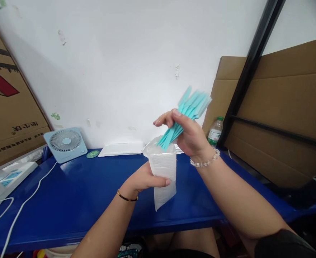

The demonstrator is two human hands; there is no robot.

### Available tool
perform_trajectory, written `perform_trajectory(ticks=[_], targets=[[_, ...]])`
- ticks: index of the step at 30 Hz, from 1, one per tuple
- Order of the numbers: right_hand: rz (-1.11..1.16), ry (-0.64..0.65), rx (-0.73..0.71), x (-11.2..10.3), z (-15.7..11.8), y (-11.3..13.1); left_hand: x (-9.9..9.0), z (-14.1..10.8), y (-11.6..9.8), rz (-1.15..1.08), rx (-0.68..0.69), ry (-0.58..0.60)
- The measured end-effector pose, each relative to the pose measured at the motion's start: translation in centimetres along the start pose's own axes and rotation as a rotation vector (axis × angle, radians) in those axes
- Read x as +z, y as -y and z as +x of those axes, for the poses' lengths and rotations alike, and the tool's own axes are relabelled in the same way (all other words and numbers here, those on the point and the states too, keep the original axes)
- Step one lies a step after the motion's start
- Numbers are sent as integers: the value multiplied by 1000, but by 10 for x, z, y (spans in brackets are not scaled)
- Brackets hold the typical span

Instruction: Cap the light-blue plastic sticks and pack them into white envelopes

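A bundle of teal plastic sticks with broad, flat upper ends [194, 104] is gripped in my right hand [191, 134]. The sticks tilt, their narrow ends pointing down to the left at the mouth of a white padded pouch [163, 166]; whether the tips are inside it I cannot tell. My left hand [147, 177] holds this pouch upright above the table, thumb across its front and the other fingers hidden behind. The broad ends of the sticks are smeared by motion.
On the blue table [93, 193], a light blue fan [66, 141] and a white power strip [12, 179] stand left. Flat white packets [121, 148] lie by the wall. A green-capped bottle [215, 132] stands behind my right hand, near cardboard [289, 125] and a black metal post [250, 71].
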State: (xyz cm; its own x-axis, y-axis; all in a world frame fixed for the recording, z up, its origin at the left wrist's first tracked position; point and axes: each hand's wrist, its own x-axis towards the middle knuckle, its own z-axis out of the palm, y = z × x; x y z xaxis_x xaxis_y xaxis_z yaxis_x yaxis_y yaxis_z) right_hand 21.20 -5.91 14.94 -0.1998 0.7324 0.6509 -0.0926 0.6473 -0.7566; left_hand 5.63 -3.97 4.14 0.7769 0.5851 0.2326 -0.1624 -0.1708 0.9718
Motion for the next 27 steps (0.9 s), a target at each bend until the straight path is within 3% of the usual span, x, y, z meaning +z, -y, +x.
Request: perform_trajectory(ticks=[5, 8, 13, 20, 25, 27], targets=[[-87, 246, 287, 1, -8, -12, -4, 1, 5, -37, 3, -11], [-171, 320, 447, -2, -13, -19, -4, 1, 15, -103, -22, -5], [-164, 387, 470, -7, -16, -29, 1, 2, 27, -271, -93, -1], [-48, 296, 505, -17, -20, -40, 1, 0, 39, -436, -126, 2], [-109, 248, 504, -30, -22, -54, -2, -1, 44, -529, -102, 20], [-156, 204, 439, -34, -21, -54, -3, -2, 42, -556, -109, 41]])
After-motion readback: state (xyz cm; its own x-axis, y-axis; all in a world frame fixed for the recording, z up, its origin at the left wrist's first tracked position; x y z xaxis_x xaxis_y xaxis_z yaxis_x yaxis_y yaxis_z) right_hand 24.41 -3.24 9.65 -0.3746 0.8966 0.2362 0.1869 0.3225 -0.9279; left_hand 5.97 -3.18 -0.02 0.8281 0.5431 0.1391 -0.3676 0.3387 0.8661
